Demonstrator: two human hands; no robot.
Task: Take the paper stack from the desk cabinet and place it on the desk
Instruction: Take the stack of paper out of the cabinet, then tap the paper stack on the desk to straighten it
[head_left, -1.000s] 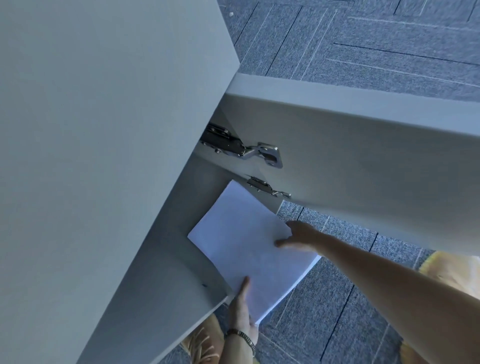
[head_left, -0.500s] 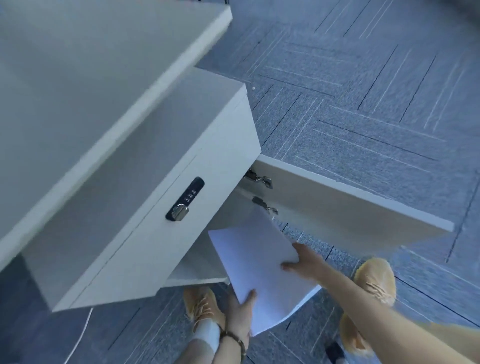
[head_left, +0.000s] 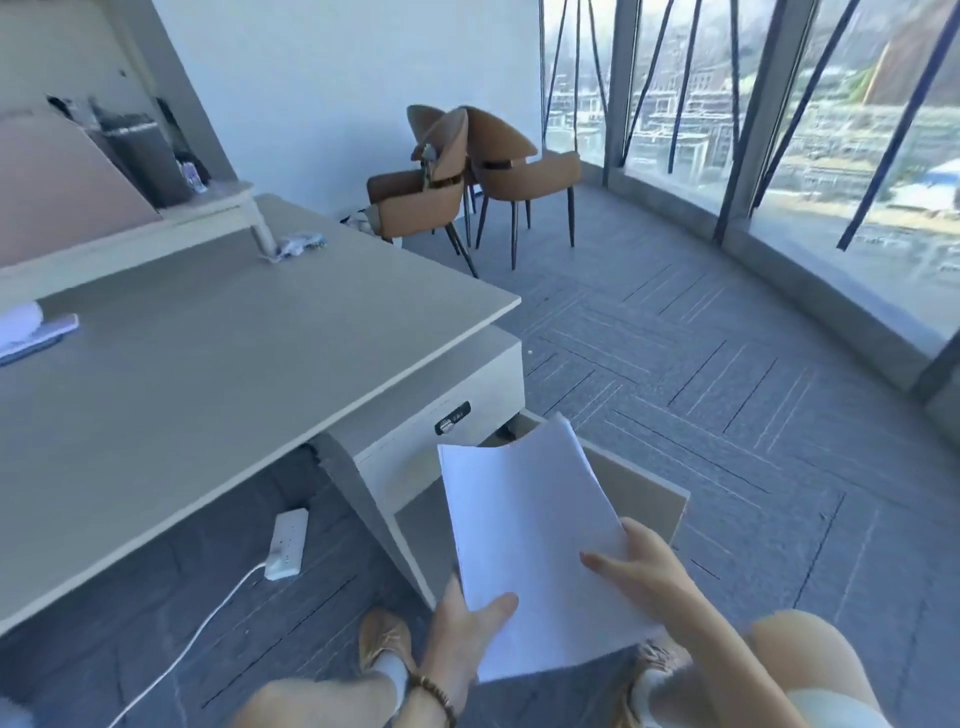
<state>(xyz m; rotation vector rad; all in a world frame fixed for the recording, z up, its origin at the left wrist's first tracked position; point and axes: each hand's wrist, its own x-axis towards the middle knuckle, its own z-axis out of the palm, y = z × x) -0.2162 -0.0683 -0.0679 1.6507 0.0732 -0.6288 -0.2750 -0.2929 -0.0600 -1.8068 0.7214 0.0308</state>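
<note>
A white paper stack (head_left: 524, 540) hangs in the air in front of the desk cabinet (head_left: 415, 467), tilted and clear of its opening. My left hand (head_left: 465, 631) grips the stack's lower left edge, thumb on top. My right hand (head_left: 636, 569) holds its right edge, fingers spread over the top sheet. The cabinet's door (head_left: 644, 499) stands open behind the stack. The grey desk (head_left: 218, 374) top lies up and to the left of the stack.
A folded cloth and a flat blue item (head_left: 31, 332) lie at the desk's left edge, and a raised shelf (head_left: 156, 228) sits at its back. A white power strip (head_left: 285, 543) with cable lies on the carpet under the desk. Two brown chairs (head_left: 467, 176) stand beyond it.
The stack has come out of the cabinet and risen, still held by both hands. The view has lifted from the cabinet interior to the whole desk and room.
</note>
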